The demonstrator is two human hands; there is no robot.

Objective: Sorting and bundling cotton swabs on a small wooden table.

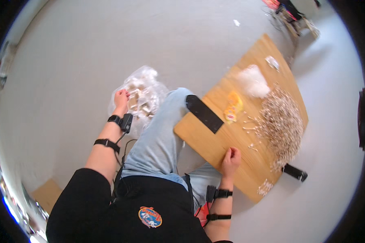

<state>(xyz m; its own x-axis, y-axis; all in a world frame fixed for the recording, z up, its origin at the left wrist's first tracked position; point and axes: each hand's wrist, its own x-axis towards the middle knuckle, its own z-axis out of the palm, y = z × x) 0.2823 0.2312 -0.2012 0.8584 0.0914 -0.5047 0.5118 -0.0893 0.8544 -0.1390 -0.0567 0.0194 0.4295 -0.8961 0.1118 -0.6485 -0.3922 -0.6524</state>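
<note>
- Head view here: left hand (121, 99) is left of centre, at the near side of a clear plastic bag (155, 88) on the floor. Fingers are curled; can't tell if they've got hold of anything.
- That bag has a jumble of small whitish and tan bits (136, 99) in it, too blurry to name.
- Right hand (230, 161) is just right of centre, lower half, over the near edge of a wooden board (209, 141). Thumb and fingers are bunched together, but can't tell if anything's pinched in there.
- Big heap of what look like cotton swabs (282, 123) on the board, right side of the frame, with a few loose swabs (251, 126) to its left and a small batch (265, 187) at the board's bottom corner.
- Also on the board: a yellow-orange packet (233, 107) near the middle, whitish plastic (253, 82) above it, and a black strip (205, 114) along the left edge.
</note>
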